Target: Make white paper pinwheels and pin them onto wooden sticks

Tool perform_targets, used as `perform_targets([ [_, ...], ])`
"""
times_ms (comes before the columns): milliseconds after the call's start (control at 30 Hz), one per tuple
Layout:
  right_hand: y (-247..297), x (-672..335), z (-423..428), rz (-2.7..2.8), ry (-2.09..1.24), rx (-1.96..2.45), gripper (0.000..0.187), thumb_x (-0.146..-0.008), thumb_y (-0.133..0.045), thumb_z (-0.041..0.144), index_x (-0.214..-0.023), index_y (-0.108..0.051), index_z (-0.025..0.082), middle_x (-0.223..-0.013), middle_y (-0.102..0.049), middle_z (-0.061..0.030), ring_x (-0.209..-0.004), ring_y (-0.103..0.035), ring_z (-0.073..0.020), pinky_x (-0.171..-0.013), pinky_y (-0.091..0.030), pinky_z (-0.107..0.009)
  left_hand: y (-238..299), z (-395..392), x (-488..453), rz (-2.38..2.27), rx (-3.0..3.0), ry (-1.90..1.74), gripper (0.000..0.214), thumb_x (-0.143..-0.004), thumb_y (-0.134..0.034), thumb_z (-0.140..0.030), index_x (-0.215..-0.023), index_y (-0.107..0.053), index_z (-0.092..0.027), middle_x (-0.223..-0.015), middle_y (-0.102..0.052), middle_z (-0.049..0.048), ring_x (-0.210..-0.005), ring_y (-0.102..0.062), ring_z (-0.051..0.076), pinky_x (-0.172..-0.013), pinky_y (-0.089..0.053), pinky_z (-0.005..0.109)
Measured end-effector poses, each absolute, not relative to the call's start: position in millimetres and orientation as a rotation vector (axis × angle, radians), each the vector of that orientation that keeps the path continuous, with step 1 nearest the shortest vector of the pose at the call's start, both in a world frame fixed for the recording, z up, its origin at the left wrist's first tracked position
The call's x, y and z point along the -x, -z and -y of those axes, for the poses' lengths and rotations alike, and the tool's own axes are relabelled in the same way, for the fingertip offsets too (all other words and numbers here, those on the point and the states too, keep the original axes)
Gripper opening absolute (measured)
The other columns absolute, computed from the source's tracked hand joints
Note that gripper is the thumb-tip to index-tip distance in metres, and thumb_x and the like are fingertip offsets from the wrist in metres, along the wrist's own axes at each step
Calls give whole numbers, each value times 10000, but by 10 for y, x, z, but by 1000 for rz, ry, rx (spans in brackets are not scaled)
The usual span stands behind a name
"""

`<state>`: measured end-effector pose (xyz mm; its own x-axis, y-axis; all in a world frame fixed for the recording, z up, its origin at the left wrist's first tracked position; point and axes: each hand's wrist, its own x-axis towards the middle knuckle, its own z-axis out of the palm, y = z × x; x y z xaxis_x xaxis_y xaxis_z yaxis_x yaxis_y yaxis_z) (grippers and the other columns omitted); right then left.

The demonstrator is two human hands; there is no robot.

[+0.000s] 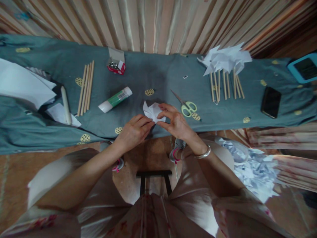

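A small folded white paper piece (pixel 153 111) sits at the near edge of the teal cloth-covered table (pixel 153 72), pinched from both sides. My left hand (pixel 133 130) grips its lower left with the fingertips closed. My right hand (pixel 174 122), with a silver bangle on the wrist, pinches its right side between thumb and fingers. Green-handled scissors (pixel 186 106) lie just right of my right hand. A white and green glue stick (pixel 115 99) lies to the upper left of the paper.
Wooden sticks (pixel 85 87) lie at left beside white paper sheets (pixel 22 84). A red box of pins (pixel 116 64) stands at the back. Finished paper pinwheels on sticks (pixel 225 71), a black phone (pixel 270 101) and a blue case (pixel 303 67) are at right. Paper scraps (pixel 252 168) lie at lower right.
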<state>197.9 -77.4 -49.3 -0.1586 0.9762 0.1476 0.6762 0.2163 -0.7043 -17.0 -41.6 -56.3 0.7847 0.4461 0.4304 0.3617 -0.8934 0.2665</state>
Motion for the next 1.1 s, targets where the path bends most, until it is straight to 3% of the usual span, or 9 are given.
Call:
perform_targets([
  [233,498,-1978,786,1938,-640,1510,145,-854,-688,277,-984,-700,213,-1366,-585,-110,-1275,-548,-281,-1098,-434,-485,541,418,164,-603,-2840,-807,180,-951,-537,-139,-1058,-675,-97,-945,-707,104,-871,-614,205,-774,-557,337],
  [1100,539,-2001,771,2007,-596,1457,212,-912,-615,346,-1055,-726,237,-1383,-573,-93,-1281,-540,-281,-1089,-448,-507,552,412,178,-624,-2865,-738,207,-966,-509,-167,-1086,-674,-133,-978,-707,91,-898,-624,201,-806,-552,342],
])
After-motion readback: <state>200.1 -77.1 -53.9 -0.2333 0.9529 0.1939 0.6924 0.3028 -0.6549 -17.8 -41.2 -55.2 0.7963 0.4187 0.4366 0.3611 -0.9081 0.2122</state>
